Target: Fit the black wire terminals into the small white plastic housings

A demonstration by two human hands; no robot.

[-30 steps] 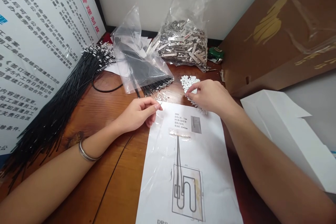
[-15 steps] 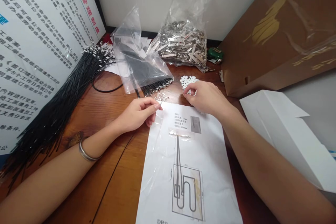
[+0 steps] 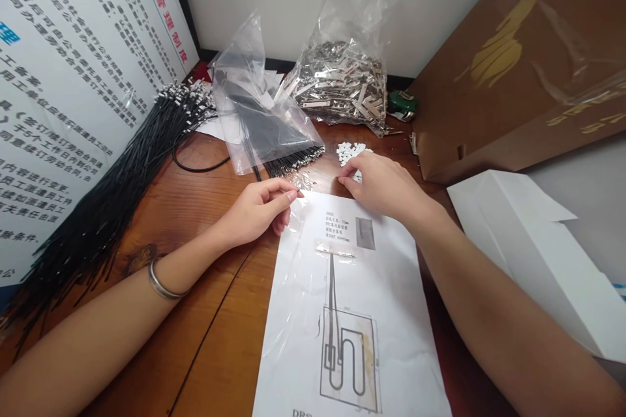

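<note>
My left hand (image 3: 267, 205) is closed in a pinch over the upper left edge of a printed drawing sheet (image 3: 391, 313). A small dark wire end pokes out at its fingertips, and a black wire (image 3: 257, 171) runs down behind that hand. My right hand (image 3: 386, 182) reaches over the top of the sheet, thumb and forefinger pressed together beside a small heap of white plastic connectors (image 3: 349, 151). Whatever lies between those fingertips is too small to make out. The right hand covers part of the heap.
A large bundle of black wires (image 3: 112, 176) with white ends lies at left. Behind are a clear bag of black wires (image 3: 274, 124) and a bag of metal strips (image 3: 342, 85). A brown box (image 3: 489, 91) and white box (image 3: 528, 254) stand right; a green tape measure (image 3: 402, 104) sits behind.
My right hand has drawn slightly back and left at the edge of the connector heap, its fingertips closer together. My left hand has hardly moved.
</note>
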